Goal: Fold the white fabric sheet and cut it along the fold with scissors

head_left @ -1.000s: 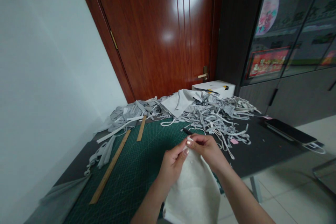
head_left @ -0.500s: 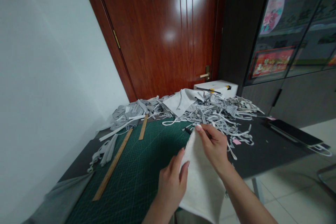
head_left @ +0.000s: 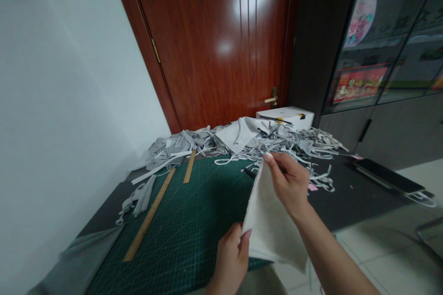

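A piece of off-white cloth hangs in the air over the near right edge of the table, stretched along its left edge between both hands. My right hand pinches its upper corner between thumb and fingers. Lower down the same edge, my left hand grips the cloth, thumb on the near side and fingers behind. The cloth's lower right corner dangles free. Under and left of the hands lies a green cutting mat with a printed grid.
Two wooden rulers, one long and one short, lie on the mat. Grey and white fabric scraps heap along the back, before a white box. Grey cloth drapes at left. A flat black device sits at right.
My right hand has moved up and right with the cloth's corner. My left hand has slid down along the edge, so the hands are farther apart.
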A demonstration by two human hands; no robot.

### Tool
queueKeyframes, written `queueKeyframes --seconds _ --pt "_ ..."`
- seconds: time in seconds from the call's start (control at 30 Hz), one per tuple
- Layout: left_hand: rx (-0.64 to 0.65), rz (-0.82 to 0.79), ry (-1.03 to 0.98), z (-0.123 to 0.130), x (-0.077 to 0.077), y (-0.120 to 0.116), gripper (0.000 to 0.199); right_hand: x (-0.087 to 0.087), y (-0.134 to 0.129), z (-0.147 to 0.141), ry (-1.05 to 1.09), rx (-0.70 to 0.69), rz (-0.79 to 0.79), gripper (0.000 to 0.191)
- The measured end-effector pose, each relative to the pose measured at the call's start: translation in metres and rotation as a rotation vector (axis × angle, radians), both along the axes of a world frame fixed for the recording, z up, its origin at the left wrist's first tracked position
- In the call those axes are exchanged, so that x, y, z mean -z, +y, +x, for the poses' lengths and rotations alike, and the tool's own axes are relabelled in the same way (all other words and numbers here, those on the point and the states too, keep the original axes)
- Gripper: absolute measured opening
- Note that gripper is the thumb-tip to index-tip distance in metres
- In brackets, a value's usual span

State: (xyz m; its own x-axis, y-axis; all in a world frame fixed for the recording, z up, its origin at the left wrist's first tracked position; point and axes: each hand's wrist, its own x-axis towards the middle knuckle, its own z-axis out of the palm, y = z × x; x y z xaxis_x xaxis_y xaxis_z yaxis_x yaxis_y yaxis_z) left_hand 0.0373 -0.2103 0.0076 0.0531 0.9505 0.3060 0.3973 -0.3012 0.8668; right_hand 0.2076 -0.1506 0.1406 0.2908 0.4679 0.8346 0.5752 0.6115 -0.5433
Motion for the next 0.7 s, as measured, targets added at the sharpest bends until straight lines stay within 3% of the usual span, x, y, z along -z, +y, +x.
queueKeyframes --seconds 0.17,0.37,0.57,0.7 --pt "-0.040 -0.130 -0.254 -0.016 -0.011 0.001 0.045 0.000 0.005 0.015 0.041 0.098 -0.013 0.027" --pt "-0.055 -0.180 -0.448 -0.037 -0.031 0.003 0.036 0.007 0.010 0.036 0.152 0.177 -0.035 0.032" --pt "0.018 -0.319 -0.626 -0.036 -0.026 0.008 0.029 0.010 0.007 0.039 0.183 0.197 -0.049 0.033" --pt "-0.107 -0.292 -0.842 -0.025 -0.023 0.014 0.028 0.011 0.004 0.036 0.221 0.198 -0.033 0.032"
